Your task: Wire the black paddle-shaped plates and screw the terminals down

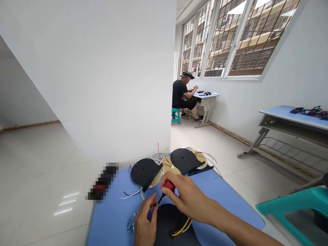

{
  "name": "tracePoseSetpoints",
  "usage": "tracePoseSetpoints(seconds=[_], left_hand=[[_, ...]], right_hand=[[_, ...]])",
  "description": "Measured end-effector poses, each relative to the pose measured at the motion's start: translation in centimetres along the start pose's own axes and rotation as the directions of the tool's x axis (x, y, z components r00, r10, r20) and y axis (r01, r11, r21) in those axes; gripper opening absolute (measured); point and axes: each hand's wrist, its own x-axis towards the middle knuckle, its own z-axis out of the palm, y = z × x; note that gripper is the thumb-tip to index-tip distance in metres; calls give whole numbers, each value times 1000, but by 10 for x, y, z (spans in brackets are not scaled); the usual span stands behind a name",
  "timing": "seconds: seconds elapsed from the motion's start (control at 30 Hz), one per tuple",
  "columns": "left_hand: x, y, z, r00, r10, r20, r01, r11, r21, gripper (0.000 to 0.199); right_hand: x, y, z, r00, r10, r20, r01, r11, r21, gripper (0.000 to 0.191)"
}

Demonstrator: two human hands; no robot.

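Observation:
My right hand (176,191) is closed round the red handle of a screwdriver (169,185). The dark shaft slants down to the left, its tip at the upper left edge of a black round plate (169,218). Beside that tip, the thumb and forefinger of my left hand (147,218) pinch together at the plate's edge; a tiny pale piece, perhaps a screw, shows there but is too small to be sure of. Yellow and white wires (183,229) come out of a hole in the plate. Several small screws (130,227) lie loose on the blue table left of my left hand.
At the back of the blue table (217,201) lie two more black plates (145,173) (183,158) on tan discs with loose wires. A white wall stands behind. A teal stool (294,201) is at the right, near another desk (289,118). A person (180,92) sits farther off.

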Motion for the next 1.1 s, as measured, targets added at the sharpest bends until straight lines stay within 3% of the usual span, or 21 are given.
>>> tracePoseSetpoints(seconds=[0.17,0.3,0.63,0.87,1.1], left_hand=[[1,1,-1,987,-153,48,158,981,-115,23],[2,2,-3,981,-183,68,192,963,-190,21],[4,1,-6,985,-147,94,165,957,-238,19],[4,-1,-6,986,-126,106,148,959,-242,21],[6,2,-4,998,-3,59,11,990,-141,19]], right_hand=[[-2,-2,-7,999,33,-28,-29,990,138,6],[-1,-6,-9,998,43,-35,-36,984,174,6],[-4,-8,-8,998,41,-57,-32,989,147,4],[-4,-9,-9,984,-179,4,179,983,-51,8],[2,-11,-7,972,-227,66,233,967,-102,8]])
